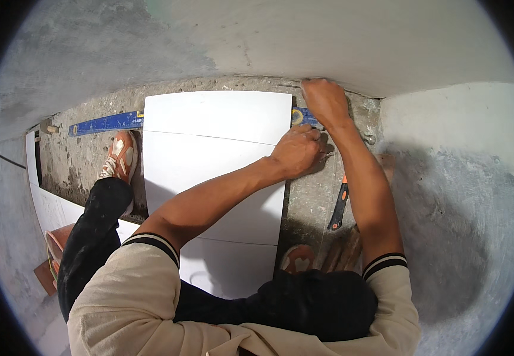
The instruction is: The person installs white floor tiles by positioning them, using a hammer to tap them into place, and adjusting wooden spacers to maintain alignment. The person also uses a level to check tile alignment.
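Observation:
White tiles (215, 154) lie in a column on the rough concrete floor, with thin seams between them. My left hand (298, 152) is closed at their right edge, its fingers curled; whatever it may grip is hidden. Farther off, close to the wall, my right hand (326, 102) makes a fist. A thin dark rod-like piece (288, 86) points left from beside that fist, too small to identify. A blue spirit level (106, 123) shows on both sides of the tiles, its middle hidden by them; the right end is just under my right hand.
A tool with a black and orange handle (339, 204) lies beneath my right forearm, near wooden pieces (343, 252). A small metal piece (368, 139) sits by the right corner. Plastered walls (447, 196) close in ahead and at right. At left stands a reddish bucket (61, 239).

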The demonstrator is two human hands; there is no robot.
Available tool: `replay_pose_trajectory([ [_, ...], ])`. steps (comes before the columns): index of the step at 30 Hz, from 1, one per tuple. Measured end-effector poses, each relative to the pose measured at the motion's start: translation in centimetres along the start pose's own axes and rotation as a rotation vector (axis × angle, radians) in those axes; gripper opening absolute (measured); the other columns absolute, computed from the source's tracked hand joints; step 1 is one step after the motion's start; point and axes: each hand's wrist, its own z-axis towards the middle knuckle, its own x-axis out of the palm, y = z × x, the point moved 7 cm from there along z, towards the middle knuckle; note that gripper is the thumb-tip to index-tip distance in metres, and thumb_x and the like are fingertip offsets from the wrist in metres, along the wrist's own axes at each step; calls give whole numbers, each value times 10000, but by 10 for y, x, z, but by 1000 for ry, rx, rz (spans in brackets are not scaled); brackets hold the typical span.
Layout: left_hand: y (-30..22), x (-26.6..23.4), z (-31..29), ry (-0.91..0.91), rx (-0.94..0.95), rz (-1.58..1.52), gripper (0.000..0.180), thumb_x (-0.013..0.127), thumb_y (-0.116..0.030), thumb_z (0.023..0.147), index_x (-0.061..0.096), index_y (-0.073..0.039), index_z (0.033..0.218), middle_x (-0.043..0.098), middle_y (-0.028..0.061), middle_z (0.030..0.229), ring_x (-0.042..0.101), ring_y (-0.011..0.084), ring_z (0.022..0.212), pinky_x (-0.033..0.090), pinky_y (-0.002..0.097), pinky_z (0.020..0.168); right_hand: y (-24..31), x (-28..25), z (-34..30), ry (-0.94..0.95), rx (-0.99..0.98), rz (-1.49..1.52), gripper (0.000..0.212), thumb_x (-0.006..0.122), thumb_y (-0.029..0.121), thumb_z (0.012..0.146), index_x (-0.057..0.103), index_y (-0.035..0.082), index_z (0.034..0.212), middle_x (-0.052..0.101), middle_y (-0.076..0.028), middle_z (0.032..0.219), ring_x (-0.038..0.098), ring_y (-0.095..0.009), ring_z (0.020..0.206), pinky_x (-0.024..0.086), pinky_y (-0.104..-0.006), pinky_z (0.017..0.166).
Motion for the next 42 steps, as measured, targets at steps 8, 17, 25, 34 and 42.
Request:
replay_pose_trajectory([
  [8,14,-1,5,21,-65,-96,133,766,-174,895,797,-69,970,698,122,973,650,348,1042,517,446,951,-12,-31,-35,-145,197,137,183,606,168,937,694,8,931,747,-213,894,744,-407,848,590,-498,742],
  [17,41,-12,20,51,-277,-362,203,717,-217,1000,775,-60,1114,728,130,1057,693,224,876,558,358,788,-18,-71,-191,-369,664,812,123,718,23,914,743,-10,1029,735,-76,886,665,-117,772,538,-288,705],
  [25,25,-27,27,5,-231,-312,177,700,-192,958,764,-50,1041,722,155,930,677,363,973,533,464,887,1,-86,-195,-401,548,719,93,712,-19,872,732,17,956,699,-116,841,679,-213,695,533,-341,647],
  [34,24,-31,31,32,-198,-197,226,714,-248,989,775,-55,1089,732,131,1006,661,310,958,540,430,862,6,-94,-194,-424,499,609,68,705,-12,880,719,13,942,694,-129,840,677,-272,695,531,-378,641],
  [42,16,-28,33,14,-105,-130,209,700,-231,999,764,-57,1096,732,122,1029,655,331,1041,534,454,923,8,-99,-185,-433,449,555,89,706,-12,881,723,13,964,699,-143,872,689,-323,742,546,-415,675],
])
